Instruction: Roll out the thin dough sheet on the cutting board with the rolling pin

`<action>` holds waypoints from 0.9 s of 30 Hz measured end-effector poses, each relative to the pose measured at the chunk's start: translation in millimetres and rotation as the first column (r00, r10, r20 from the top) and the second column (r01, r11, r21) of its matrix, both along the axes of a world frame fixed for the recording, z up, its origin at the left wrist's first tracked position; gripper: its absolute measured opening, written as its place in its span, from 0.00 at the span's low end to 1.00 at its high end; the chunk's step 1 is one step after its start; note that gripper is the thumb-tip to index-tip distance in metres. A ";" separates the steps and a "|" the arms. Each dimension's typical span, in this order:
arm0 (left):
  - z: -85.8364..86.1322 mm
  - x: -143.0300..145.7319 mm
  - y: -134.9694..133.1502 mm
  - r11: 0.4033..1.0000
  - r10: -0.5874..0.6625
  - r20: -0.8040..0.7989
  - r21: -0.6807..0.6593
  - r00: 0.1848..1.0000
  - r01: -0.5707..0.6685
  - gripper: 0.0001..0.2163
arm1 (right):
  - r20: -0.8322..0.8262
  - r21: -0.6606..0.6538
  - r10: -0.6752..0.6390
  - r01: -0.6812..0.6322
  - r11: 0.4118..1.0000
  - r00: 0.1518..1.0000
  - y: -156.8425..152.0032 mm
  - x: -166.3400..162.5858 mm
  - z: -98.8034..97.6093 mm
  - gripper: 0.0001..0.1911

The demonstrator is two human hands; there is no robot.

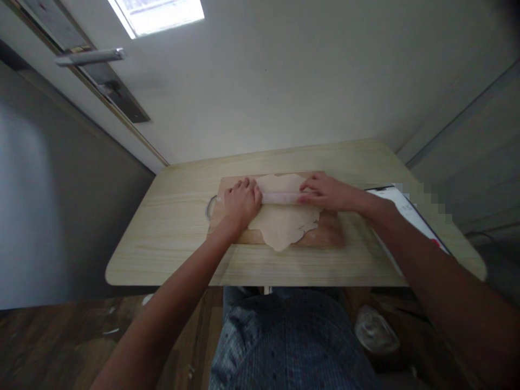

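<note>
A thin sheet of pale dough (282,222) lies spread over a wooden cutting board (329,230) on the table. Across its far half rests a light-coloured rolling pin (280,197). My left hand (241,203) presses on the pin's left end with the fingers curled over it. My right hand (325,192) lies on the pin's right end, fingers laid over the top. The dough's near edge hangs slightly past the board's front edge.
The board has a metal loop handle (210,208) at its left end. The light wooden table (170,238) stands against a white wall. A white tablet or paper (406,208) lies at the right. A door with a lever handle (91,56) is at far left.
</note>
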State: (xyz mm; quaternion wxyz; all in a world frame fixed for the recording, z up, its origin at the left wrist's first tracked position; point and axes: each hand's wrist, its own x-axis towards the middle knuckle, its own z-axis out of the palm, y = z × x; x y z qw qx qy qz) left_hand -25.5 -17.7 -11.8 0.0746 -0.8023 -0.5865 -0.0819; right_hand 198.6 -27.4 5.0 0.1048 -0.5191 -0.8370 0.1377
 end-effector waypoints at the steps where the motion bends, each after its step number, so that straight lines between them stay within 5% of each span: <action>1: 1.1 1.0 0.3 1.000 0.006 0.000 -0.009 1.000 -0.006 0.18 | 0.044 0.059 -0.015 0.012 0.998 0.999 -6.3 -6.1 -2.8 0.18; 7: 5.2 3.5 1.2 0.999 0.012 -0.025 -0.043 1.000 -0.013 0.18 | 0.097 0.285 -0.304 0.267 0.921 0.948 -35.6 -41.8 -21.4 0.29; 11: 8.4 4.3 2.5 0.998 -0.001 -0.053 -0.065 0.999 -0.002 0.19 | 0.054 0.290 -0.337 0.308 0.906 0.940 -30.3 -43.3 -27.2 0.33; 23: 8.5 19.7 50.6 0.992 0.007 0.015 -0.126 1.000 -0.005 0.19 | 0.048 -0.012 -0.397 0.398 0.917 0.917 66.4 -31.6 -21.5 0.29; 27: 7.4 20.1 71.8 0.981 0.075 0.035 -0.184 0.997 -0.067 0.19 | 0.022 0.008 -0.383 0.383 0.924 0.923 97.3 -23.9 -31.5 0.30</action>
